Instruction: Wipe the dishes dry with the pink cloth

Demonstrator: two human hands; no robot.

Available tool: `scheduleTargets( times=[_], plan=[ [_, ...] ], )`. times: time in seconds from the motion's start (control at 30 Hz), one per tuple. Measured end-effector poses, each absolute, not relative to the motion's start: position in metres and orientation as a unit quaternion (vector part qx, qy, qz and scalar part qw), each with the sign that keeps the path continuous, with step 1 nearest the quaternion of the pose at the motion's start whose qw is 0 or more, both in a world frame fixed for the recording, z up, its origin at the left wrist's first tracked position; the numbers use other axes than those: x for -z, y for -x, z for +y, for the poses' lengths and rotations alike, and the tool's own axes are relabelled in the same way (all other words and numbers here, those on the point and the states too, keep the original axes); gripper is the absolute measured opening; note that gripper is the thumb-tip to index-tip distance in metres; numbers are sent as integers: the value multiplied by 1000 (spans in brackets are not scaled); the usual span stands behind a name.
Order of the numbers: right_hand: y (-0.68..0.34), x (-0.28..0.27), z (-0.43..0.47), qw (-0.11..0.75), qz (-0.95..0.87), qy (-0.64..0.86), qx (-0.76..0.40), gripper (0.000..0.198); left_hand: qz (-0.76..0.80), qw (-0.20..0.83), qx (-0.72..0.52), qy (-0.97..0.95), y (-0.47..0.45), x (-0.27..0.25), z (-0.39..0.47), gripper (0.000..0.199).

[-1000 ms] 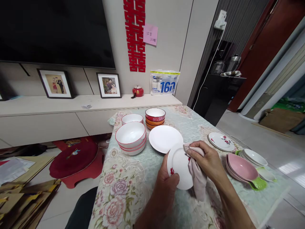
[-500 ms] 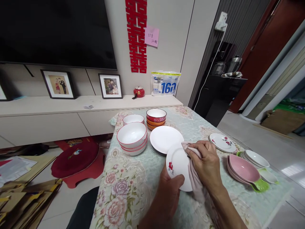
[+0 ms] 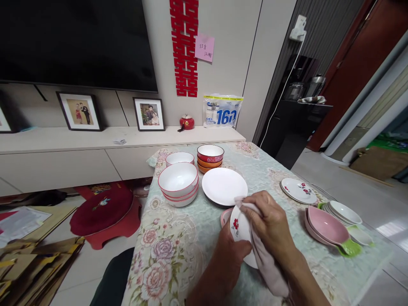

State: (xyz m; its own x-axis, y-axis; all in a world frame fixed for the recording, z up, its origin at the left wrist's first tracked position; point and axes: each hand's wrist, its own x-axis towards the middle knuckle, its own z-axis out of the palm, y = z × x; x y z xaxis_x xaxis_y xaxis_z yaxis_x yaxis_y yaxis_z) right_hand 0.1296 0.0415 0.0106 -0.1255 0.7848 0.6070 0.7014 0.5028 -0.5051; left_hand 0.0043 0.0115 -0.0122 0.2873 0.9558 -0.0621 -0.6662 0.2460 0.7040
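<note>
A white plate with a red flower (image 3: 241, 231) is held tilted above the table by my left hand (image 3: 228, 253), its thumb across the plate's face and its fingers behind. My right hand (image 3: 269, 219) pinches a pale pink cloth (image 3: 266, 265) over the plate's upper right rim, and the cloth hangs down along that side. Behind the plate, a pink dish (image 3: 225, 216) on the table shows only in part. Just beyond stands a stack of plates with a plain white one on top (image 3: 224, 186).
Red-rimmed white bowls (image 3: 178, 180) stand stacked at left, with red and orange bowls (image 3: 210, 158) behind. To the right lie flowered plates (image 3: 298, 190), pink leaf-shaped dishes (image 3: 328, 225) and small white bowls (image 3: 344, 211). A red stool (image 3: 103, 212) stands left of the table.
The plate has shifted slightly right and turned, uncovering part of the pink dish behind it. My right hand has moved a little left with the cloth, which covers more of the plate.
</note>
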Motion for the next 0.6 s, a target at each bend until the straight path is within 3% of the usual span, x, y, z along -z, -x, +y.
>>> scheduleTargets(
  times=[0.13, 0.33, 0.5, 0.6],
  plan=[
    [-155, -3, 55, 453, -690, 564, -36, 14, 274, 762, -516, -279, -2, 15, 12, 70],
    [-167, -10, 54, 415, -635, 614, -218, 23, 279, 760, -532, -248, 1, 7, 12, 69],
    [-161, -5, 56, 451, -603, 635, -173, 25, 252, 770, -545, -215, -3, 7, 11, 58],
    [-156, 1, 58, 456, -630, 626, -58, 20, 250, 771, -552, -193, -7, 8, 12, 63]
  ],
)
